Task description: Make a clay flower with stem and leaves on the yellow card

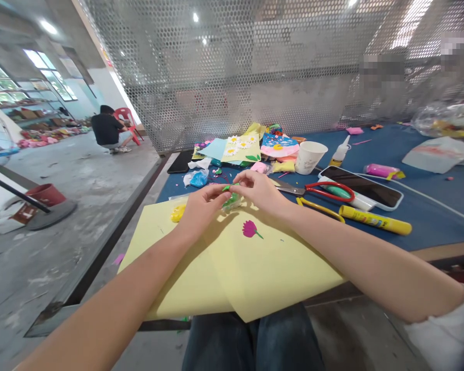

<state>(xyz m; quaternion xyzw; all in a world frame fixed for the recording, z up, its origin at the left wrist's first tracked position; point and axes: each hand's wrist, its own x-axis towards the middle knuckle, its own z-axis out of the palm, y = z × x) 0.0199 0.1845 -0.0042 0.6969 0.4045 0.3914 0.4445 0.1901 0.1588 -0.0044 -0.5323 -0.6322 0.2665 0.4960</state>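
Observation:
My left hand (201, 207) and my right hand (260, 191) meet over the far part of a yellow paper sheet (193, 278). Their fingertips pinch a small piece of green modelling clay (226, 188) between them. Just below the fingers, partly hidden, lies a clear bag with green clay (231, 202). A flat magenta flower (249, 229) with a green stem rests on the paper, nearer to me. Beside my left hand sits a lump of yellow clay (178, 213).
Right of my hands lie red-handled scissors (328, 189), a yellow glue stick (375, 220), a phone (365, 186) and a paper cup (310, 157). Behind are daisy-decorated paper (240, 148) and a blue clay packet (198, 178). A perforated metal screen (232, 77) stands beyond. A person (110, 129) crouches far left.

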